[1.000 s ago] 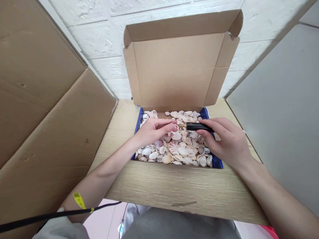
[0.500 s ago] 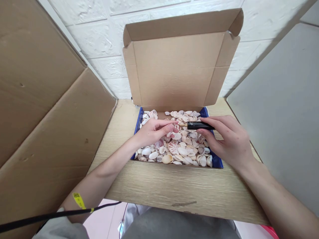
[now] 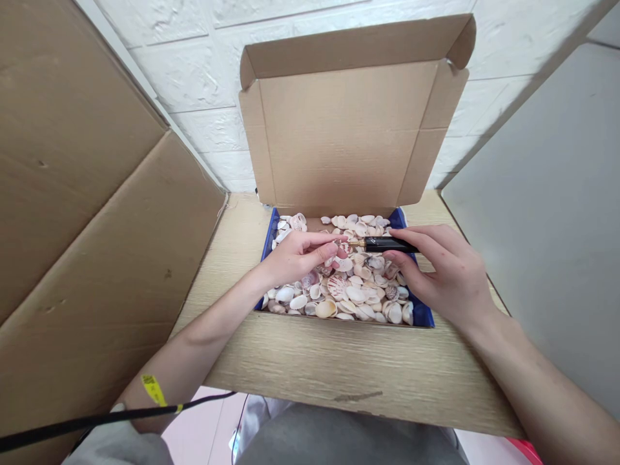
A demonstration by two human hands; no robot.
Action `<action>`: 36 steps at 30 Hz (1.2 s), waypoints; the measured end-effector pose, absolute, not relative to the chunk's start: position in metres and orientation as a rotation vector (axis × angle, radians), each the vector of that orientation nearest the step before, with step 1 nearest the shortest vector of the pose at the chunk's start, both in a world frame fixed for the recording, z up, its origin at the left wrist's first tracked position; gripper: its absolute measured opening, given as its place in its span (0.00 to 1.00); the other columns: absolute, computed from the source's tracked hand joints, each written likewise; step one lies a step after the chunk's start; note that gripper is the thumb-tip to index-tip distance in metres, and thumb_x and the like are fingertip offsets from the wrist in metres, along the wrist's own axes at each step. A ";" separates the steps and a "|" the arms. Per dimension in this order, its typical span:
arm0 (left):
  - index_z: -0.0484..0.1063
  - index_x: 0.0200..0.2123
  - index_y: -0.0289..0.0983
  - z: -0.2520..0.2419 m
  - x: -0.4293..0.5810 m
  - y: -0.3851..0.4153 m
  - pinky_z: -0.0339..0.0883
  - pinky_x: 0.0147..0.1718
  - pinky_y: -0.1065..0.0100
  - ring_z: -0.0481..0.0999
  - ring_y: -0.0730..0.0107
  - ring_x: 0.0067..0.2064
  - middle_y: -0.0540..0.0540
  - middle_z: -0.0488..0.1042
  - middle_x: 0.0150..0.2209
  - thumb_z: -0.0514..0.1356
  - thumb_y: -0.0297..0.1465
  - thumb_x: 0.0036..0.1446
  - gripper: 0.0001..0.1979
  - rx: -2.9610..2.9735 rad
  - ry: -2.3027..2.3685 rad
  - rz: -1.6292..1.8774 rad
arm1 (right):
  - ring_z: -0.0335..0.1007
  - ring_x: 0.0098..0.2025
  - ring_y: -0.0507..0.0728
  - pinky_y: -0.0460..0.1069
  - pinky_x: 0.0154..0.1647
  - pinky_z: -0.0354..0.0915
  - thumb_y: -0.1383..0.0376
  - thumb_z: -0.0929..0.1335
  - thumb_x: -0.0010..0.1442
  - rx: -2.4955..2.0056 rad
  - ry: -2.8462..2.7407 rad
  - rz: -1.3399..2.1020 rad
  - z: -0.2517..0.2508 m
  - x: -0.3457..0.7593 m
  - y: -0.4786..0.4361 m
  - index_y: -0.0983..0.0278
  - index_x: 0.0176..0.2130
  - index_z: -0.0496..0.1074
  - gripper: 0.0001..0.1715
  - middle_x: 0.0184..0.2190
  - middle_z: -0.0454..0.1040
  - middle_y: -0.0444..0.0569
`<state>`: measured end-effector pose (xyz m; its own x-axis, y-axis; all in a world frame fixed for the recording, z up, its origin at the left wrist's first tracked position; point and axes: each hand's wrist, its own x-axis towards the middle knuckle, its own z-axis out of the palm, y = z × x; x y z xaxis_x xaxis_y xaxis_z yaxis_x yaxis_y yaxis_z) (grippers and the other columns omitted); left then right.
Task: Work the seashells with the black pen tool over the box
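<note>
My right hand is closed around a black, pen-shaped mini drill, its gold chuck pointing left. Opposite it, my left hand pinches what looks like a small pale shell, mostly covered by the fingers. The drill's tip meets the left fingertips; whether it touches the shell I cannot tell. Both hands hover over a shallow cardboard box with blue sides. Many white, cream and pinkish shells fill it, among them a red-striped scallop shell.
The box's lid stands upright against a white brick wall. A large cardboard panel rises on the left, a grey panel on the right. A black cable crosses my left arm above the wooden table's front edge.
Almost nothing differs. Both hands and the drill hold nearly the same position, with only a very slight shift of the view.
</note>
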<state>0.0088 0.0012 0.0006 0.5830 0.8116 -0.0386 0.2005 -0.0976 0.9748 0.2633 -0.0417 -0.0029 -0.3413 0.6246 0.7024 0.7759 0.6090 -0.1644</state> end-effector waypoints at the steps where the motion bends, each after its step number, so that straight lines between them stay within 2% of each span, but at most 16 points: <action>1: 0.76 0.54 0.32 0.001 0.009 0.001 0.74 0.31 0.71 0.80 0.70 0.34 0.39 0.82 0.42 0.60 0.44 0.62 0.25 1.625 0.859 0.638 | 0.76 0.39 0.61 0.57 0.40 0.73 0.65 0.70 0.63 -1.100 -2.078 -0.256 -0.003 0.263 -0.042 0.56 0.53 0.70 0.18 0.40 0.79 0.51; 9: 0.79 0.49 0.32 -0.002 0.009 0.002 0.75 0.35 0.69 0.80 0.70 0.34 0.40 0.82 0.40 0.59 0.42 0.63 0.21 1.619 0.839 0.646 | 0.75 0.39 0.61 0.56 0.38 0.73 0.66 0.70 0.63 -1.077 -2.081 -0.255 -0.002 0.263 -0.042 0.58 0.52 0.71 0.17 0.40 0.79 0.52; 13: 0.78 0.51 0.32 -0.002 0.009 0.001 0.75 0.34 0.69 0.79 0.71 0.32 0.40 0.82 0.41 0.60 0.43 0.62 0.23 1.578 0.840 0.637 | 0.76 0.39 0.61 0.56 0.39 0.73 0.66 0.70 0.63 -1.080 -2.082 -0.255 -0.003 0.263 -0.042 0.58 0.52 0.71 0.18 0.40 0.79 0.52; 17: 0.80 0.47 0.32 -0.001 0.009 0.001 0.75 0.34 0.69 0.80 0.71 0.32 0.40 0.82 0.40 0.60 0.43 0.62 0.21 1.591 0.839 0.641 | 0.76 0.38 0.61 0.56 0.38 0.73 0.67 0.71 0.62 -1.058 -2.078 -0.271 -0.002 0.263 -0.043 0.58 0.52 0.71 0.19 0.39 0.79 0.53; 26: 0.76 0.54 0.29 0.003 0.009 0.001 0.73 0.29 0.74 0.79 0.74 0.31 0.38 0.82 0.41 0.61 0.41 0.61 0.24 1.578 0.821 0.616 | 0.77 0.39 0.60 0.54 0.38 0.72 0.70 0.73 0.59 -0.940 -2.008 -0.479 0.001 0.262 -0.041 0.57 0.54 0.70 0.25 0.39 0.79 0.51; 30: 0.75 0.55 0.29 0.003 0.007 0.000 0.69 0.23 0.76 0.78 0.74 0.30 0.39 0.83 0.40 0.61 0.40 0.61 0.25 1.613 0.805 0.596 | 0.75 0.40 0.61 0.56 0.39 0.71 0.68 0.72 0.61 -1.009 -2.035 -0.399 -0.001 0.263 -0.040 0.59 0.52 0.71 0.20 0.40 0.79 0.52; 36: 0.75 0.55 0.31 0.005 0.008 -0.002 0.70 0.22 0.76 0.81 0.70 0.33 0.37 0.83 0.42 0.62 0.41 0.61 0.24 1.600 0.786 0.591 | 0.73 0.34 0.58 0.52 0.34 0.70 0.65 0.69 0.64 -1.090 -2.117 -0.269 -0.003 0.265 -0.040 0.62 0.46 0.72 0.09 0.33 0.77 0.50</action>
<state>0.0076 -0.0016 0.0046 0.6428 0.7644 -0.0500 0.1646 -0.0740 0.9836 0.2645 -0.0404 -0.0030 -0.3757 0.6211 0.6878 0.7736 0.6188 -0.1363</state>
